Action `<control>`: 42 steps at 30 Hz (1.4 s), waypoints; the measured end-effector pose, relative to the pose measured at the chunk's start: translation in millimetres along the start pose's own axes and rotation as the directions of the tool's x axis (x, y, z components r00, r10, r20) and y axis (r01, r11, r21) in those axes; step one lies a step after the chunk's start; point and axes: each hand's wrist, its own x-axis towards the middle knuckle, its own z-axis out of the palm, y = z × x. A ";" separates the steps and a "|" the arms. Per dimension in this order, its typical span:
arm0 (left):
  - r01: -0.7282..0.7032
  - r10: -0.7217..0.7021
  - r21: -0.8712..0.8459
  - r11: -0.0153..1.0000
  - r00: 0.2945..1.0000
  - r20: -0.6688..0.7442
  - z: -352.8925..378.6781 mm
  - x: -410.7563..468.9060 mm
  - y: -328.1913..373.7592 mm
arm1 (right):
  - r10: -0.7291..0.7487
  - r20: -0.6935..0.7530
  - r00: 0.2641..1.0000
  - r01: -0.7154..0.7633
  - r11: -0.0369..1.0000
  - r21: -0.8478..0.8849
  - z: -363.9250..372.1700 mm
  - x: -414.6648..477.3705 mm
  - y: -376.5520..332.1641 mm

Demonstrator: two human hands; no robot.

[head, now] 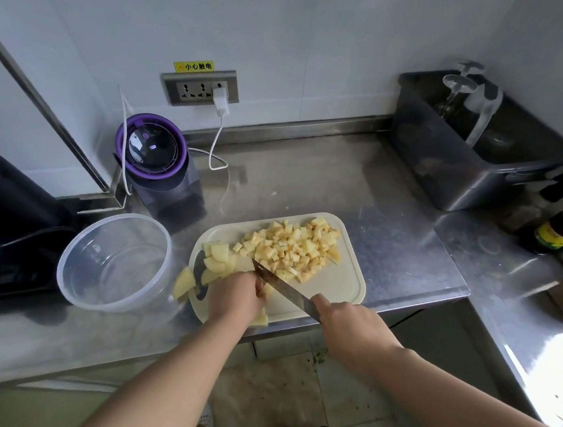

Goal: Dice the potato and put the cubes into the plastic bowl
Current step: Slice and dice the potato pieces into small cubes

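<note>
The left hand (236, 298) is clamping curled fingers over the uncut potato chunks (216, 257) at the cutting board's (339, 281) left end, while the right hand (348, 323) is gripping the knife (283, 288), blade slanting away leftward just beside those fingers (cubes (290, 248) heaped beyond; plastic bowl (71, 279) left of the board).

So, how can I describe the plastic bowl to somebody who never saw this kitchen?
Start at the steel counter and find the white cutting board with potato cubes. Just left of it, near the counter's front edge, stands the plastic bowl. It is the only round, see-through container there, and it holds no cubes yet.
</note>
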 end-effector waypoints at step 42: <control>-0.356 0.345 -0.002 0.934 0.905 0.248 -15.5 -20.8 -41.0 | 0.044 0.028 0.999 -0.045 0.998 0.048 7.6 17.9 12.6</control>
